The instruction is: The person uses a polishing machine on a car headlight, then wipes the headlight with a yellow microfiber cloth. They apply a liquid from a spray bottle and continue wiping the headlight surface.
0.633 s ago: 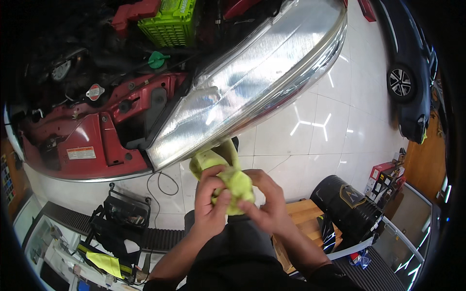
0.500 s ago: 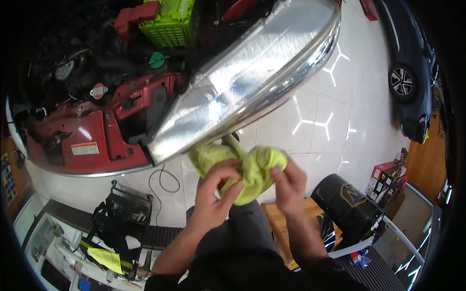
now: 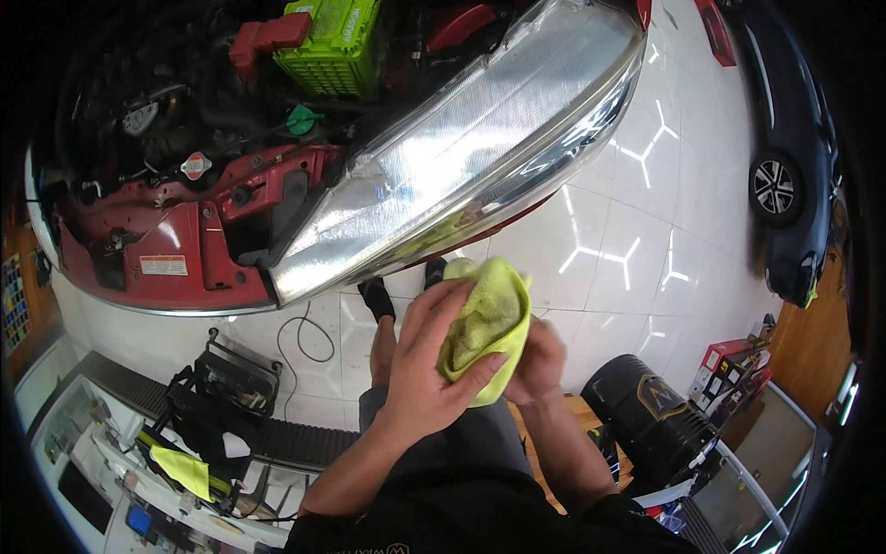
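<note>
In front of my body I hold a yellow-green microfibre cloth (image 3: pixel 487 319), bunched and folded, with darker smudges on its inner face. The fingers of my left hand (image 3: pixel 423 369) are closed around its left side, thumb across the lower front. Against its right edge is my right hand (image 3: pixel 538 365); it is smeared by motion and its fingers are partly hidden, so its grip is unclear. Beyond the cloth lies the large clear headlight (image 3: pixel 461 166) of a red car, apart from both hands.
The open engine bay holds a lime-green battery (image 3: pixel 328 55) and a green cap (image 3: pixel 302 120). A wooden stool (image 3: pixel 577 415) and a black drum (image 3: pixel 651 402) stand at my right. At left is a black cart (image 3: pixel 231 388) with a cable on the tiled floor. A dark car (image 3: pixel 784 175) is parked far right.
The cloth has been gathered into a more compact fold and moved slightly right, away from the headlight's lower edge. My right hand has shifted down to its right edge. My feet now show.
</note>
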Demonstrator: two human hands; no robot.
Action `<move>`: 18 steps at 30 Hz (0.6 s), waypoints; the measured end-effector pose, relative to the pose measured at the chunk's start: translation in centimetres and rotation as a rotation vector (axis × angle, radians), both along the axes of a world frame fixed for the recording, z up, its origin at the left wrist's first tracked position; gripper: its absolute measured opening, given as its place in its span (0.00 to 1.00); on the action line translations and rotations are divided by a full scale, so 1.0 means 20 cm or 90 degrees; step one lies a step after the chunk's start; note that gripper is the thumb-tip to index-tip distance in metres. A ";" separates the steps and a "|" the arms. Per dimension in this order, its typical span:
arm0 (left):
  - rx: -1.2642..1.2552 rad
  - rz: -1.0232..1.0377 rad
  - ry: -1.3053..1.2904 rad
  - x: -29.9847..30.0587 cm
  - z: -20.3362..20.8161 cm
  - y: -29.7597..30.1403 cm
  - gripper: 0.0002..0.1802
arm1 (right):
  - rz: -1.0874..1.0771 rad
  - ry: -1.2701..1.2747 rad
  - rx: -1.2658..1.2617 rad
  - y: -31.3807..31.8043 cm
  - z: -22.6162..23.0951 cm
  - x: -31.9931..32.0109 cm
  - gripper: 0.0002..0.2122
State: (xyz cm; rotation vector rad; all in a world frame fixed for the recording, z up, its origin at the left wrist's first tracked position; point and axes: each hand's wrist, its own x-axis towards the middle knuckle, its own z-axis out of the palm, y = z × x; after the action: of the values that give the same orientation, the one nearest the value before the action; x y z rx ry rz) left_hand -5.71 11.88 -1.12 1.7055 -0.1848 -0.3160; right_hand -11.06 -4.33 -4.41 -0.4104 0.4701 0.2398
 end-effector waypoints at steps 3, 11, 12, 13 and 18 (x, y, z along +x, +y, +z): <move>0.056 0.037 -0.026 0.00 0.00 -0.01 0.34 | -0.039 0.043 -0.091 0.09 0.01 0.09 0.17; 0.183 0.148 0.028 -0.03 -0.06 0.03 0.25 | -0.044 0.159 -0.385 0.32 -0.01 0.31 0.07; 0.181 0.155 0.044 -0.01 -0.04 0.03 0.24 | -0.067 0.163 -0.367 0.33 -0.01 0.32 0.07; 0.160 0.168 0.059 0.00 -0.04 0.03 0.23 | -0.091 0.166 -0.350 0.35 0.01 0.35 0.09; 0.054 0.199 0.044 0.00 -0.10 -0.04 0.20 | -0.264 0.178 -0.482 0.32 0.06 0.47 0.09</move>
State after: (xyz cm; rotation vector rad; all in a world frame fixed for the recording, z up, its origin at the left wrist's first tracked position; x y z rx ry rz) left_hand -5.81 11.17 -3.18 1.7727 0.1480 -0.1506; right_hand -1.57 2.17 -3.11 -1.0077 0.9087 -0.3045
